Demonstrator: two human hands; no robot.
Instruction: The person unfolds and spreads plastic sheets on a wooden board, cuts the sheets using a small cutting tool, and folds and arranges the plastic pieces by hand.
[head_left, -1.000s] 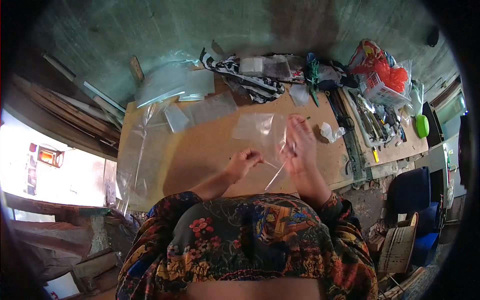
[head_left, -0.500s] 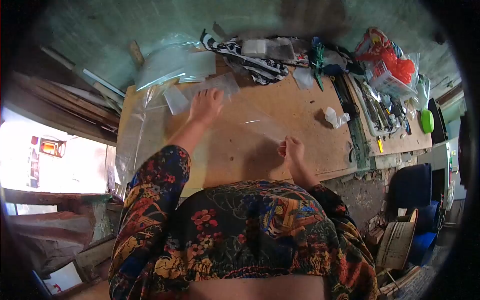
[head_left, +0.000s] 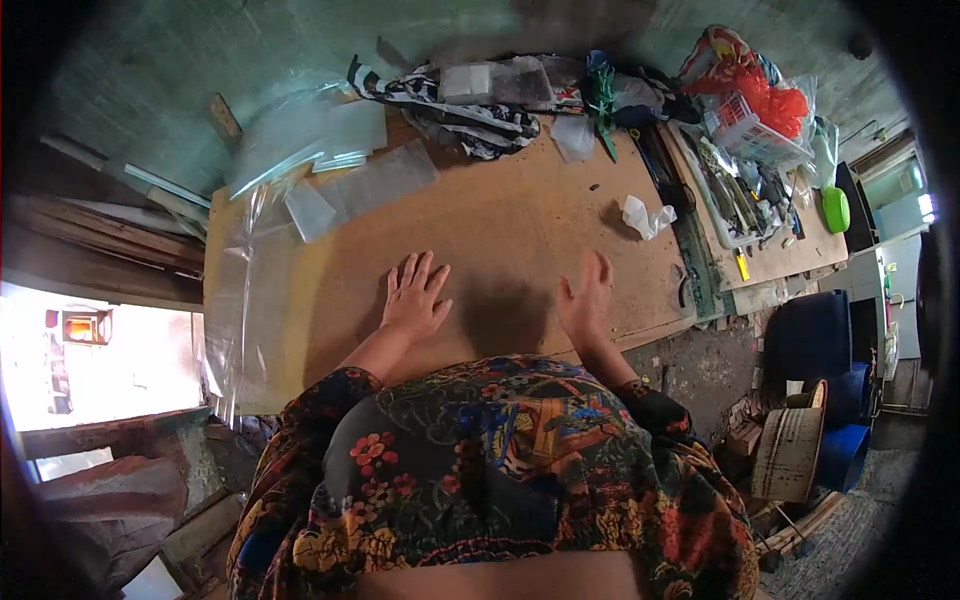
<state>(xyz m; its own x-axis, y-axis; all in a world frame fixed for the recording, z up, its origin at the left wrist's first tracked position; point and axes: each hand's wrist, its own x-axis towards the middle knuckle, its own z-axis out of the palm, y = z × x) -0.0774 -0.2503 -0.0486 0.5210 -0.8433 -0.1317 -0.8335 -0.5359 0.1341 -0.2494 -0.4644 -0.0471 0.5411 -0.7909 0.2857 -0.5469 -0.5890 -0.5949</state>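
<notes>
My left hand (head_left: 415, 297) lies flat with spread fingers on the wooden table (head_left: 480, 220), near its front edge. To its right, my right hand (head_left: 587, 296) is raised on its side, thumb apart from the fingers, and holds nothing that I can make out. Beyond my left hand lie small clear plastic pieces (head_left: 385, 182) and a whitish plastic piece (head_left: 310, 211). Farther back is a stack of clear sheets (head_left: 300, 140). Crumpled white tissue (head_left: 647, 218) rests beyond my right hand.
Black-and-white cloth (head_left: 460, 115) lies along the back wall. At the right stand a tray of tools (head_left: 733, 205), a white basket (head_left: 750, 135) with red plastic, and a green container (head_left: 836, 210). Transparent film (head_left: 240, 300) covers the table's left side.
The clear plastic that was between my hands no longer shows there. My left hand reached to the back-left pieces, then came back to the front. My right hand has opened. The view has shifted.
</notes>
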